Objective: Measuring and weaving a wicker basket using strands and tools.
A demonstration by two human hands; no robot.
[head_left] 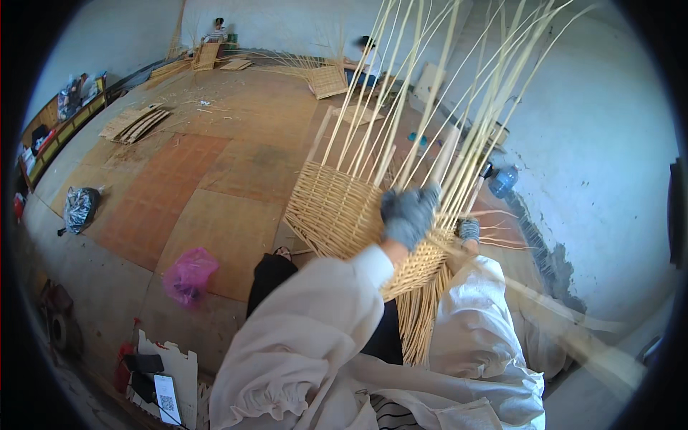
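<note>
A woven wicker panel (335, 204), probably part of a basket, leans across my lap. Long pale upright rods (401, 107) fan out from its top edge. My left hand (411, 213), in a grey knitted glove, is closed at that edge around the base of the rods, its fingers partly turned away. Beside the panel's right edge is my right hand (469, 230), gloved too; the rods and its angle hide most of its fingers. A pale flat strand (552, 308), smeared by motion, runs from the weave toward the lower right. Unwoven rod ends (418, 326) hang below the panel.
A pink plastic bag (190, 276) and a dark plastic bag (80, 209) lie on the floor left. Farther off are stacked woven panels (136, 123) and two people working with wicker. A blue water bottle (503, 181) stands by the right wall; a phone (167, 399) rests lower left.
</note>
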